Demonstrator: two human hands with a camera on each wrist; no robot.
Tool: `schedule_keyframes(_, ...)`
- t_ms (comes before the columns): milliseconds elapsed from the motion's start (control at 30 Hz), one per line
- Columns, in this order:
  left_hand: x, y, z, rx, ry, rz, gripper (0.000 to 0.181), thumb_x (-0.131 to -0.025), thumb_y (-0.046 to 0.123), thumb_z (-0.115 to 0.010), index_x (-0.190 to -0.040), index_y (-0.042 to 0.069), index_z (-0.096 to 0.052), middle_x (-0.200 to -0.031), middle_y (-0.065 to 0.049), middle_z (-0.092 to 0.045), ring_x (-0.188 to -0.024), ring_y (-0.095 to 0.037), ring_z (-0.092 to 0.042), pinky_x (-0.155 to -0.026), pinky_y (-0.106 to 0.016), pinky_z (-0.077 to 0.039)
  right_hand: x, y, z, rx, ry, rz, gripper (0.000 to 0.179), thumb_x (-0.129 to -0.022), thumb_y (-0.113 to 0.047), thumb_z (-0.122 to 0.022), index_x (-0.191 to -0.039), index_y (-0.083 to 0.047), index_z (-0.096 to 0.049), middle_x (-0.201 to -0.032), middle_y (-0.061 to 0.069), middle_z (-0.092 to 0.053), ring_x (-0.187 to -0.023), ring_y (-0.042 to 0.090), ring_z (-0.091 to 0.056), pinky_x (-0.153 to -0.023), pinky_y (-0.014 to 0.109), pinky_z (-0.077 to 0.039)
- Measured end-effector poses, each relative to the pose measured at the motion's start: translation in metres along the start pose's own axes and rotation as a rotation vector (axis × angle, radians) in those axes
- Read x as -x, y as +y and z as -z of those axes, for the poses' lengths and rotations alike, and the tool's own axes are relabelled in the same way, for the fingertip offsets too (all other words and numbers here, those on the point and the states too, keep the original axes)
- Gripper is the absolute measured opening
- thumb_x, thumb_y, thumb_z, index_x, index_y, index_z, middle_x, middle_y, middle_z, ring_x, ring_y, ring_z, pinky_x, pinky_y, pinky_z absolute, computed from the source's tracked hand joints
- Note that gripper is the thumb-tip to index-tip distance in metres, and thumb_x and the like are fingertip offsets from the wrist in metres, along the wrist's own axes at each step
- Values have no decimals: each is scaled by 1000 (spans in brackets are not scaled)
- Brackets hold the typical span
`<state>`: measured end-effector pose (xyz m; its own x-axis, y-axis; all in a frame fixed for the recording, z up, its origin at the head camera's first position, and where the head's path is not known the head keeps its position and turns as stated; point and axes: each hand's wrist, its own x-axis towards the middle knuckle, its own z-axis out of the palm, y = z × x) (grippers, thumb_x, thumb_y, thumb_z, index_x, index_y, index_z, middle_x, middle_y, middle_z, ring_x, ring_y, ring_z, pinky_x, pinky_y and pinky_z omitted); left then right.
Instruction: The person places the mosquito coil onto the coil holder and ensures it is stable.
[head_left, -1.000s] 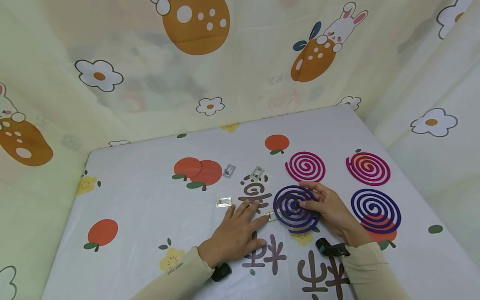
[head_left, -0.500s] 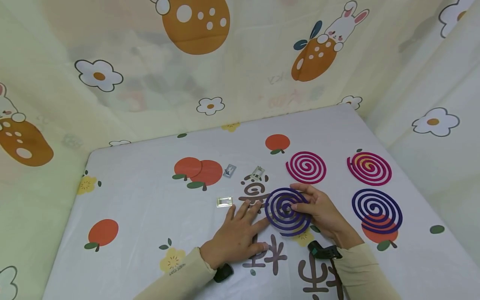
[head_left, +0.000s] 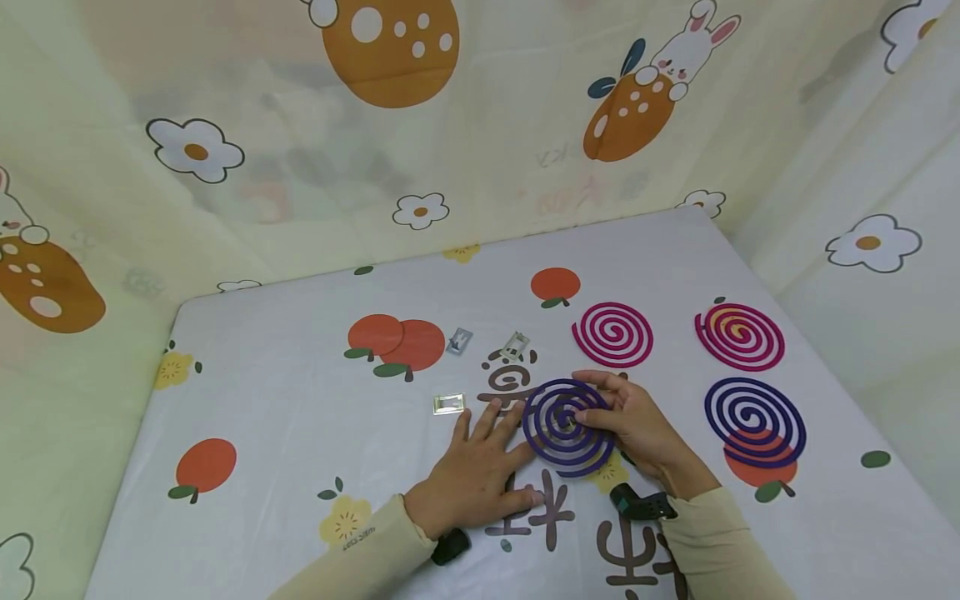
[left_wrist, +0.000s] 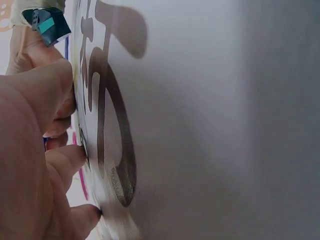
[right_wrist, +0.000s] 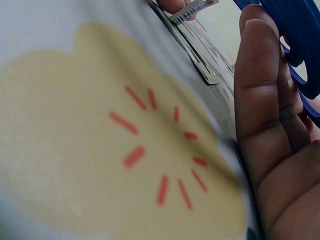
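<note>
My right hand [head_left: 637, 429] pinches a blue mosquito coil [head_left: 562, 417] near its middle, thumb on top, fingers at the far edge. In the right wrist view the coil [right_wrist: 300, 42] shows beside the fingers, close over a thin metal coil stand [right_wrist: 197, 52] with a barcode label. From above, the coil mostly hides that stand. My left hand [head_left: 476, 479] lies on the tablecloth with fingers spread, its index finger reaching to the coil's left edge. In the left wrist view, the left hand's fingertips [left_wrist: 75, 155] touch the cloth.
Three other metal stands lie left of the coil: one [head_left: 448, 404] near the left fingers, one [head_left: 460, 341] farther back, one [head_left: 515, 345] beside it. Two pink coils [head_left: 612, 335] [head_left: 740, 337] and another blue coil [head_left: 754, 422] lie at right on the printed tablecloth [head_left: 285, 375].
My right hand has brought the blue coil left and slightly nearer, over the stand by the left index finger. The left hand has barely shifted.
</note>
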<state>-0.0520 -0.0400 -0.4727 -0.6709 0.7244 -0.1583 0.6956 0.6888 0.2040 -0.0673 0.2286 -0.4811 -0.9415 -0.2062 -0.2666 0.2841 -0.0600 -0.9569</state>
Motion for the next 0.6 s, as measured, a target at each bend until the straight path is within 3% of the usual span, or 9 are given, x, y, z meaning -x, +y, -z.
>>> schedule_keyframes(267,-1,1,1,1,-23,1,77,-99,74,-44,-166,40,-25,-174,-12,-19,-159,-42,-16,-120,-71,-21,-1,-1,-3,13,-14,-11,65,-95,1,-70,-152,6,-40,-142,30,-56,-113,16,-70,-94,29,-58)
schedule_keyframes(600,-2,1,-3,4,-5,-1,78,-98,75,-45,-166,40,-25,-174,-9,-18,-159,-43,-14,-119,-72,-20,-5,1,-3,19,-47,8,64,-94,3,-70,-152,6,-41,-137,27,-60,-110,18,-72,-92,31,-60)
